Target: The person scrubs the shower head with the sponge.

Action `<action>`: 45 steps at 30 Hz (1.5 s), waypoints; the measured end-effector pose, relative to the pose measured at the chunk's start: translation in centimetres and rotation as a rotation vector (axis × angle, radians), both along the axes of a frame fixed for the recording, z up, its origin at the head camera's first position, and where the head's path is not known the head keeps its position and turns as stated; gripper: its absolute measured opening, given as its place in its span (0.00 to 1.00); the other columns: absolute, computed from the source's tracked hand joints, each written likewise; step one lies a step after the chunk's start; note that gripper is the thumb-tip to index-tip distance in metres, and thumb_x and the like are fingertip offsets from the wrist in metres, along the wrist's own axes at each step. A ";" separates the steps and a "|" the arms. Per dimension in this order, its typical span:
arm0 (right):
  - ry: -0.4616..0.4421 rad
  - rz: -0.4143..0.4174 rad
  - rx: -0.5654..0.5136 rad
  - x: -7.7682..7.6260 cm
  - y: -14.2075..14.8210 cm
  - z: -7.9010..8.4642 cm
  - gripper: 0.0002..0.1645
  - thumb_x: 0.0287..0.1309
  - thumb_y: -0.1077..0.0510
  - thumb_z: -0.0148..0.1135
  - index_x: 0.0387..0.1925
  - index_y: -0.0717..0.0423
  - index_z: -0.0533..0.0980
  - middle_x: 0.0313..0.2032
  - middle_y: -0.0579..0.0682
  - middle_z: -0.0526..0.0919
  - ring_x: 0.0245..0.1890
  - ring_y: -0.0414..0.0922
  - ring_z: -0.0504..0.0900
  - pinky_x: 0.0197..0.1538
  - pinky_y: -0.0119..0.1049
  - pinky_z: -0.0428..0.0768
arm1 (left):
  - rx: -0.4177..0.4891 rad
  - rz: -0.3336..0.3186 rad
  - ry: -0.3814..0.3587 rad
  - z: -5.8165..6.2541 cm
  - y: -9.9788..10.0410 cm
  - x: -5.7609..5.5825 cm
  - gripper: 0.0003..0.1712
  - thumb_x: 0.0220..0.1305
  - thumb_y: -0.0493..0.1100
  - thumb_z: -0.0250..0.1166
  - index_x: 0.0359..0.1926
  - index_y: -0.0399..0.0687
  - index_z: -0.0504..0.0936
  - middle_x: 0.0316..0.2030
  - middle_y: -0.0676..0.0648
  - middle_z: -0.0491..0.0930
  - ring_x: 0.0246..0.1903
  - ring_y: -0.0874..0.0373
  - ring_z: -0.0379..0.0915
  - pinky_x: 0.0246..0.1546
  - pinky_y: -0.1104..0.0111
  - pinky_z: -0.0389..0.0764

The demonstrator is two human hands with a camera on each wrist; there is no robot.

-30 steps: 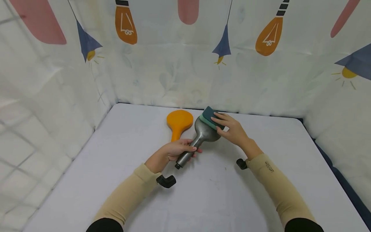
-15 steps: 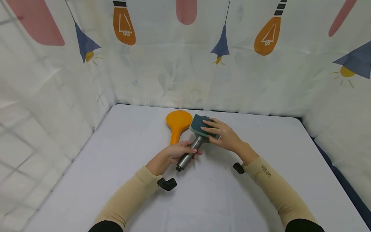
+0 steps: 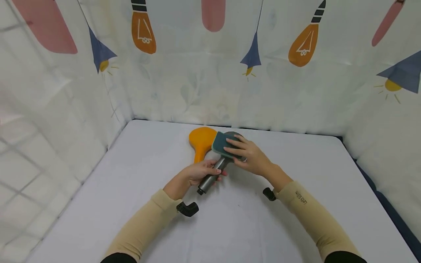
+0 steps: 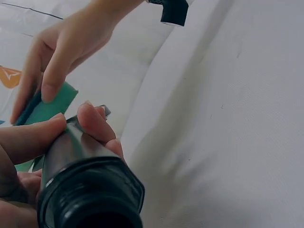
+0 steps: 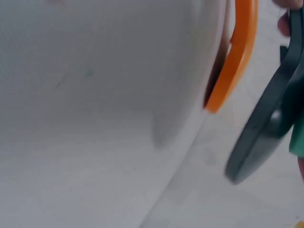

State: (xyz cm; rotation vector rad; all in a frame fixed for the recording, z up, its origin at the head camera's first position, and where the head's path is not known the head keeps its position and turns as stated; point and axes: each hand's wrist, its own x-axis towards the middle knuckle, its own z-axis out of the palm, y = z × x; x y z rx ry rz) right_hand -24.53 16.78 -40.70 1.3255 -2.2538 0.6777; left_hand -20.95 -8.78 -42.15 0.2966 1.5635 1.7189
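My left hand (image 3: 196, 171) grips the handle of a grey handheld shower head (image 3: 210, 179), which slants with its round head up and away. In the left wrist view the threaded end of the shower head (image 4: 78, 149) faces the camera. A green sponge (image 3: 220, 144) with a dark scouring side lies against the head and covers much of it. My right hand (image 3: 254, 157) holds this sponge, fingers spread over the dark side; the left wrist view shows the thumb at the edge of the sponge (image 4: 59, 102).
Just left of the shower head, an orange paddle-shaped thing (image 3: 202, 139) lies on the white table (image 3: 138, 157), its handle end partly behind my left hand. A printed white curtain (image 3: 197, 80) stands along the table's back edge.
The sponge in my right hand has moved left and down over the shower head, from its upper right edge onto the middle. My left hand keeps its hold and has hardly moved.
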 end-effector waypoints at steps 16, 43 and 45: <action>-0.137 -0.193 -0.102 -1.5 1.1 0.1 0.26 0.61 0.69 0.68 0.62 0.62 0.79 0.67 0.62 0.74 0.70 0.65 0.66 0.66 0.62 0.69 | -0.009 -0.024 0.048 0.4 -0.4 -0.3 0.28 0.79 0.33 0.49 0.74 0.31 0.56 0.47 0.47 0.81 0.39 0.59 0.75 0.37 0.70 0.78; 0.022 -0.010 -0.012 0.1 -1.7 -0.2 0.27 0.54 0.69 0.73 0.57 0.57 0.83 0.64 0.60 0.78 0.68 0.68 0.69 0.62 0.66 0.71 | 0.017 -0.030 0.040 -0.3 -0.2 -0.4 0.29 0.78 0.32 0.49 0.75 0.29 0.53 0.52 0.40 0.80 0.37 0.59 0.75 0.33 0.72 0.78; -0.018 -0.063 -0.057 -0.4 -1.1 -0.1 0.27 0.55 0.70 0.72 0.58 0.59 0.83 0.64 0.62 0.77 0.68 0.68 0.68 0.63 0.65 0.71 | 0.014 -0.023 0.038 -0.2 -0.2 -0.4 0.30 0.79 0.32 0.49 0.76 0.30 0.52 0.51 0.42 0.82 0.37 0.60 0.75 0.34 0.72 0.78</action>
